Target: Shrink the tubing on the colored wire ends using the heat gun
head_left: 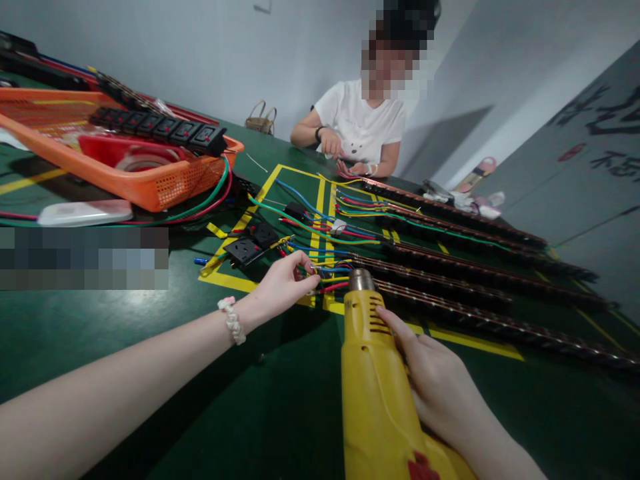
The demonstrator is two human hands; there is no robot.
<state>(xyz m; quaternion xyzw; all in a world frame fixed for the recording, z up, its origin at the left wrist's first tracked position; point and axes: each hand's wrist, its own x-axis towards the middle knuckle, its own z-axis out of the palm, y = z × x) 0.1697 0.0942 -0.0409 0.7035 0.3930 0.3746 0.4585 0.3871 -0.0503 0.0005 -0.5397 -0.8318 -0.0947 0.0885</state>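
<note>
Through the head feed I see my bare right hand (443, 373) grasping the long yellow plastic heat gun (377, 380), its round silvery metal nozzle (361, 281) just beside the thin, multicoloured, plastic-coated wires (334, 279); at their ends, my bare left hand (285, 283) has its fingertips pinched together, above the flat dark green table (225, 413)

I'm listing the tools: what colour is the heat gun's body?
The heat gun's body is yellow, best seen in the head view.
</note>
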